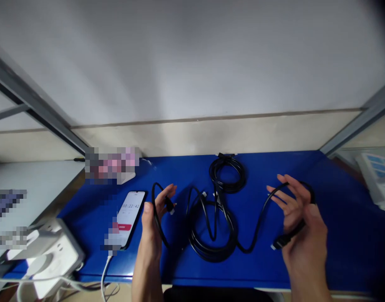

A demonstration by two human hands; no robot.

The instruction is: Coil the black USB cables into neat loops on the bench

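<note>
My left hand (154, 222) has a black HDMI cable looped over it between thumb and fingers, its plug (169, 204) poking out by the fingertips. On the right, the other length of black cable arches over the fingers of my right hand (302, 222), and its plug (280, 241) hangs below the palm with a silver tip. Between the hands, a large coil of black cable (211, 255) lies on the blue table (176, 268). Whether both held ends belong to this coil I cannot tell. Behind it rests a smaller coiled black cable (242, 176).
Left of my left hand lies a phone (134, 214) with a timer on screen and a white cord attached. A white power strip (60, 256) with plugs sits at the table's left edge. Metal frame bars (358, 115) flank both sides, and a wall (211, 63) stands behind.
</note>
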